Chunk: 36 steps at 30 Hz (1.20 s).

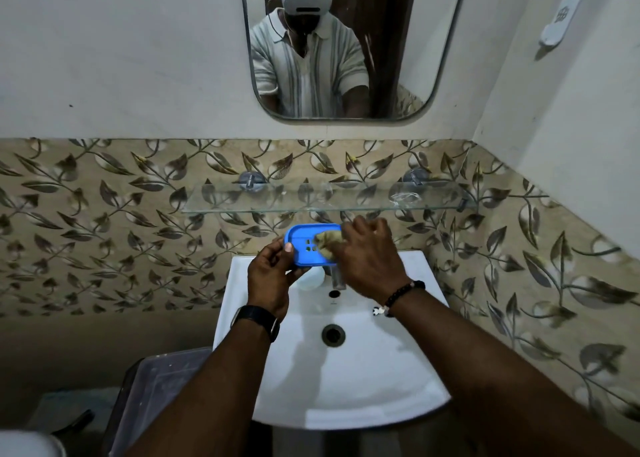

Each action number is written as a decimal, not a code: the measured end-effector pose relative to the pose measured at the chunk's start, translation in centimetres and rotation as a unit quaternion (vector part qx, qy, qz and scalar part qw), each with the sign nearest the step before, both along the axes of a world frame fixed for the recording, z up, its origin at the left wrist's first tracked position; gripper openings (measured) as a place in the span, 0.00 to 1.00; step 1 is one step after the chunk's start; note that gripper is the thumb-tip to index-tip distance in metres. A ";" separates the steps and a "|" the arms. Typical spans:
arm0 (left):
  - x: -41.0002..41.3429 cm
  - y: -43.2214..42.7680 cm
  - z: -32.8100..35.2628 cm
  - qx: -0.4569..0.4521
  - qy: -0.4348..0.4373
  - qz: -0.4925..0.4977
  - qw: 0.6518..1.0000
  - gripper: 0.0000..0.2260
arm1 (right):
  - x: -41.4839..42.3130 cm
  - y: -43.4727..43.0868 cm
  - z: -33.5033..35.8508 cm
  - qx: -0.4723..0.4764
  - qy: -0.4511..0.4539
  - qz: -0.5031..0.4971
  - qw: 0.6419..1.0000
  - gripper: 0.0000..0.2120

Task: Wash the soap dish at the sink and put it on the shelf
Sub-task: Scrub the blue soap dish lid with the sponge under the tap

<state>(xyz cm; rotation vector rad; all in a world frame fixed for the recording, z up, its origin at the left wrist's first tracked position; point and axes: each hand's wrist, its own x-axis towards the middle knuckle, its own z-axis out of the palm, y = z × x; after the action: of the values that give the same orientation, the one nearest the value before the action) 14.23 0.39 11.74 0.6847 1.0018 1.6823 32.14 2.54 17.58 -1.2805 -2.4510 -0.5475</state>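
Left hand (268, 269) grips blue soap dish (306, 249) above sink (408, 370) — right hand (369, 254) fingers pinch yellowish scrub pad (327, 245) against it; glass shelf (242, 204) just above.

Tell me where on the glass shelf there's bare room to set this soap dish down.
The clear glass shelf looks bare from its left end to the middle, between the two round metal wall brackets. Something small and transparent sits near the right bracket, so that end is tighter. The blue plastic soap dish is held just below the middle.
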 end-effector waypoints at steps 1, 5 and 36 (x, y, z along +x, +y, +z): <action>0.0 0.0 0.0 0.001 0.000 0.002 1.000 0.05 | 0.6 0.3 0.2 0.012 -0.019 -0.019 1.000 0.13; 0.8 0.2 0.3 -0.004 -0.014 0.012 1.000 0.05 | -1.0 -1.0 0.0 0.001 0.009 -0.097 0.995 0.12; -0.8 0.4 1.1 -0.004 0.030 -0.004 1.000 0.03 | -1.3 -0.4 0.8 -0.006 0.013 -0.083 0.996 0.12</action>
<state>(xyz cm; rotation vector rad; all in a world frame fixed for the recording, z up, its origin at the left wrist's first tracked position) 13.43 0.84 12.89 0.7367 1.0477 1.6584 30.86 2.14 18.38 -1.4944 -2.3432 -0.5550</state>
